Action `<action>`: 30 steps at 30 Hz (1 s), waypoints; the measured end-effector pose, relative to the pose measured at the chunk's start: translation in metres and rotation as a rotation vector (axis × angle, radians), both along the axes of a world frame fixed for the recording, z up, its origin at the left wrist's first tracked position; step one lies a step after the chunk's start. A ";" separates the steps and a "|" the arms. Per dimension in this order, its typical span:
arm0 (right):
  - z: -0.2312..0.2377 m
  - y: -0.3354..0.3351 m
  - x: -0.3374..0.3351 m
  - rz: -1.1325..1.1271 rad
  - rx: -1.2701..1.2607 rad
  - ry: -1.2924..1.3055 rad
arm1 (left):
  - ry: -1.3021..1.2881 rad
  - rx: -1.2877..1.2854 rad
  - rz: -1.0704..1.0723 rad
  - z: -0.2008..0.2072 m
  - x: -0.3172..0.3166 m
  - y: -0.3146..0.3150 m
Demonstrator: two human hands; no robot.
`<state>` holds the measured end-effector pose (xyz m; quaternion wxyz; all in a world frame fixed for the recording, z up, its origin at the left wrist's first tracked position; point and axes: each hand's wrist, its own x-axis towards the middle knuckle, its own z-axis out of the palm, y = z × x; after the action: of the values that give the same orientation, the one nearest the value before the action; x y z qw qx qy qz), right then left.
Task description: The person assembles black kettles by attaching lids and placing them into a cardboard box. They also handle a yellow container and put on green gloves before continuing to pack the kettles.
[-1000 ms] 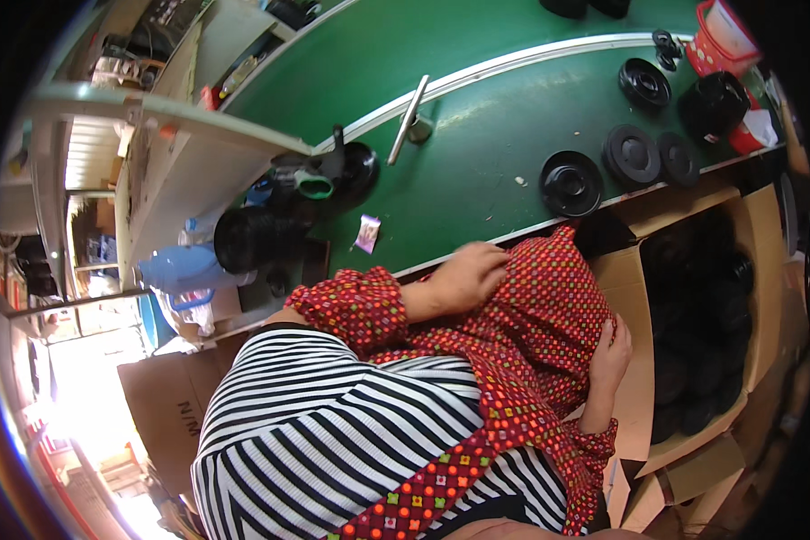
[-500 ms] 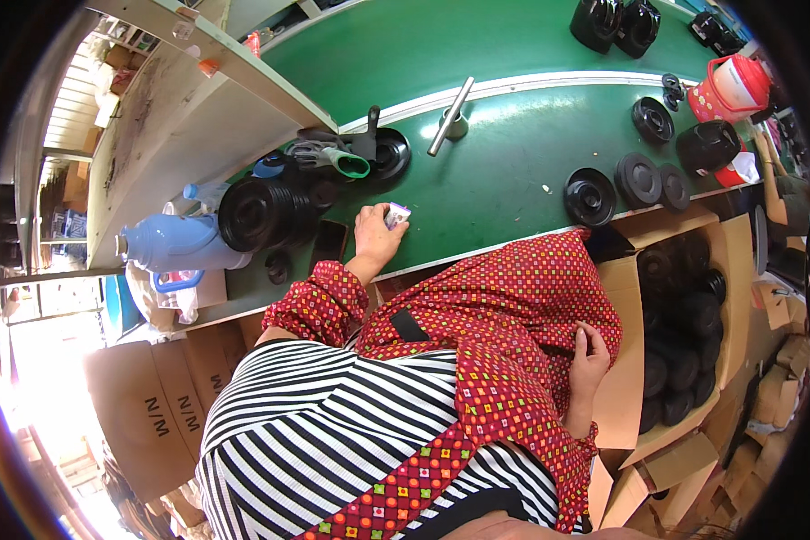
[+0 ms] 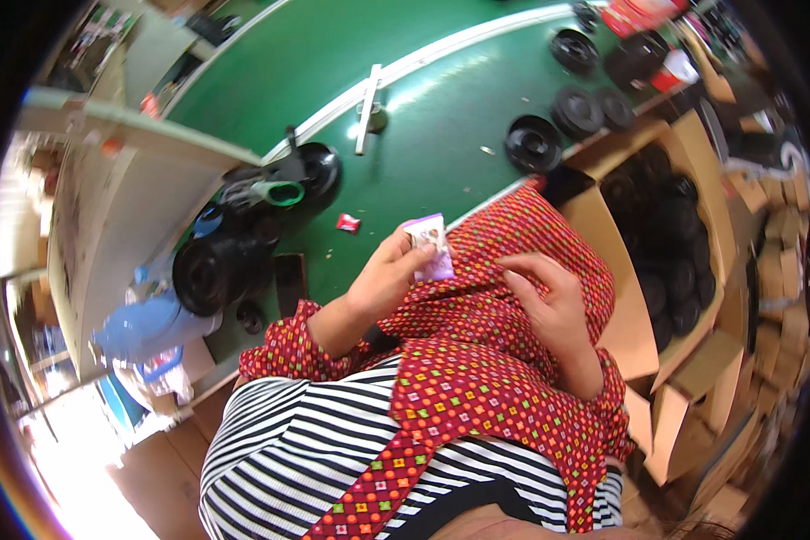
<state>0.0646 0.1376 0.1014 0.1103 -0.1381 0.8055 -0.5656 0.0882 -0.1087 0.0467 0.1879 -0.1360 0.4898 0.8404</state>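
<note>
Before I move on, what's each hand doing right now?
Left hand: closed, pinching a small purple-and-white packet.
Right hand: open, thumb and fingers apart, nothing visible in it.

No readable text; print on packet (image 3: pixel 436 249) blurred.

A black-and-white striped top (image 3: pixel 279 441), edged with a black neckband (image 3: pixel 477 493), is worn under a red cloth apron (image 3: pixel 499 396) printed with small multicoloured shapes. Its wide strap (image 3: pixel 373 479) is patterned with orange dots and flowers. Matching red patterned sleeve covers (image 3: pixel 283 351) are worn on both forearms (image 3: pixel 337 326).
</note>
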 end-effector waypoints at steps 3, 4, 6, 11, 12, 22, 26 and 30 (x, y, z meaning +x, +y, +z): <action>-0.003 -0.006 0.009 -0.154 -0.212 -0.185 | 0.057 0.097 -0.211 0.022 -0.005 0.037; -0.008 0.001 0.014 -0.190 -0.238 -0.239 | 0.085 0.079 -0.233 0.019 -0.004 0.046; -0.014 0.015 0.024 -0.245 -0.301 -0.343 | 0.135 -0.031 -0.348 0.025 -0.008 0.058; -0.010 0.023 0.039 -0.401 -0.493 -0.302 | 0.078 0.036 -0.525 0.038 -0.005 0.081; -0.012 0.028 0.043 -0.374 -0.454 -0.271 | 0.119 0.011 -0.576 0.035 -0.005 0.083; -0.020 0.044 0.061 -0.407 -0.251 0.042 | 0.606 -0.413 -0.304 0.029 -0.004 0.096; -0.012 0.042 0.062 -0.376 -0.138 0.128 | 0.758 -0.613 -0.364 0.039 -0.009 0.092; -0.007 0.043 0.062 -0.306 -0.015 0.153 | 0.832 -0.706 -0.381 0.043 -0.009 0.092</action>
<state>0.1268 0.1801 0.0949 -0.0397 -0.0574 0.8189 -0.5696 0.0788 -0.0165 0.0900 0.0706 0.2420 0.7891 0.5602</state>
